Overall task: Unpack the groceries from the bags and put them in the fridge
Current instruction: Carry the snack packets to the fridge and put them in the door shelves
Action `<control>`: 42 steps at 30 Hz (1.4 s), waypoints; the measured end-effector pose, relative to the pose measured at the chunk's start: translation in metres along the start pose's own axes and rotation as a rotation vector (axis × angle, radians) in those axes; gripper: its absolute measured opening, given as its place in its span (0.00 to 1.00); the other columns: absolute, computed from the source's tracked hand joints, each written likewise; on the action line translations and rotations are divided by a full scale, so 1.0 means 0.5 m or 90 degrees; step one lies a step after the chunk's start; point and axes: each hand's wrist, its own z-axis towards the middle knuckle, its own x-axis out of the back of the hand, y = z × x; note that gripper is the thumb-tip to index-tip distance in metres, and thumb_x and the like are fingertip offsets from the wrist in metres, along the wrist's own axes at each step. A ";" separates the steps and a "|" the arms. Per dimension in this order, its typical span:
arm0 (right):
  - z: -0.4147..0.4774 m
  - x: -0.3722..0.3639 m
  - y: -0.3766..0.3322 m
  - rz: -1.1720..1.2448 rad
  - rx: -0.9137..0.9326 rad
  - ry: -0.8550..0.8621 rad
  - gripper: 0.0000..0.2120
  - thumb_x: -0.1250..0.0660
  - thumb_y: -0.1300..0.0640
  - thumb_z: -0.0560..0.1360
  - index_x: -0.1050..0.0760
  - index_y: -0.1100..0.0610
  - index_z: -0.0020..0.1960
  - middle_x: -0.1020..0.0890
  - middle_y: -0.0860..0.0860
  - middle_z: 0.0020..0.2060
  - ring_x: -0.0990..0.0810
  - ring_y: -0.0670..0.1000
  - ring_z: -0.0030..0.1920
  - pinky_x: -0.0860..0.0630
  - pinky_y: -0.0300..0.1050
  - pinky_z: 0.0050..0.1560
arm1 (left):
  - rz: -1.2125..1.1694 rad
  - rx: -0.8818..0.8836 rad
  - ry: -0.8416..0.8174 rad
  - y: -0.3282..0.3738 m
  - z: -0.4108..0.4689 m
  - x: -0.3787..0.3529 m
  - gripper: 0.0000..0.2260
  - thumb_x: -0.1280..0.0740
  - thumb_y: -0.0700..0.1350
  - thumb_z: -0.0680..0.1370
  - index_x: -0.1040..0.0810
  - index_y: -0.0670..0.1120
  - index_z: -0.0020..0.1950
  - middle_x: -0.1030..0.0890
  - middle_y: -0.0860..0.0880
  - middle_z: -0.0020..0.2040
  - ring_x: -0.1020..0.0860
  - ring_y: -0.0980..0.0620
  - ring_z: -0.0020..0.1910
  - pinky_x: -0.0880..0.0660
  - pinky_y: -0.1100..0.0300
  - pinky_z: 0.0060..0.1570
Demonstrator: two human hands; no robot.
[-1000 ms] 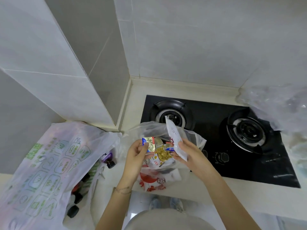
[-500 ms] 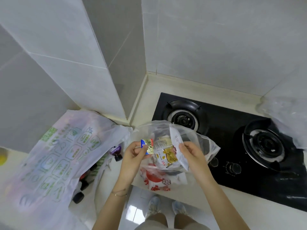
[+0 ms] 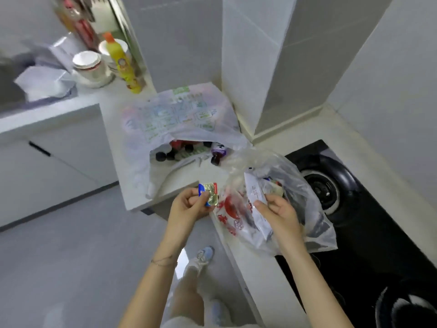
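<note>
My left hand (image 3: 188,208) pinches a small gold foil packet (image 3: 210,192) with blue and red ends, held just left of a clear plastic bag (image 3: 305,192) with red print. That bag sits at the counter's front edge, partly over the black stove. My right hand (image 3: 277,213) grips the bag's near rim together with a white paper slip (image 3: 254,192). More packets show dimly inside the bag. Behind it lies a white printed grocery bag (image 3: 179,114) with its mouth open toward me and several dark-capped bottles (image 3: 175,152) showing inside.
A black gas stove (image 3: 354,209) fills the right side. A purple-labelled bottle (image 3: 218,153) lies between the two bags. On the far-left counter stand white bowls (image 3: 89,65), a yellow bottle (image 3: 120,60) and crumpled paper. A white counter edge (image 3: 142,204) meets grey floor below.
The view has swung left and tilted, bringing the far counter and floor into sight. My left hand has drawn the foil packet out of the clear bag to its left. My right hand stays on the rim.
</note>
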 end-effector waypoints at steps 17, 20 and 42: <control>-0.235 -0.320 0.014 -0.186 0.061 -0.465 0.06 0.29 0.57 0.74 0.24 0.56 0.48 0.14 0.48 0.43 0.15 0.46 0.44 0.22 0.38 0.38 | -0.211 -0.013 0.503 -0.104 -0.444 0.277 0.10 0.35 0.39 0.80 0.25 0.30 0.51 0.16 0.35 0.46 0.16 0.44 0.48 0.21 0.64 0.44; -0.312 -0.369 0.030 -0.254 0.088 -0.551 0.08 0.29 0.56 0.74 0.24 0.57 0.50 0.14 0.46 0.41 0.15 0.46 0.45 0.18 0.46 0.42 | -0.222 -0.005 0.558 -0.135 -0.523 0.314 0.11 0.35 0.40 0.80 0.24 0.31 0.51 0.15 0.38 0.45 0.15 0.46 0.47 0.21 0.58 0.51; -1.053 -0.494 0.307 -0.298 0.016 -0.801 0.06 0.31 0.62 0.75 0.25 0.62 0.50 0.14 0.55 0.39 0.16 0.49 0.37 0.21 0.38 0.36 | -0.334 -0.099 0.818 -0.375 -1.268 0.502 0.08 0.34 0.41 0.80 0.23 0.36 0.51 0.14 0.43 0.45 0.15 0.48 0.44 0.21 0.64 0.46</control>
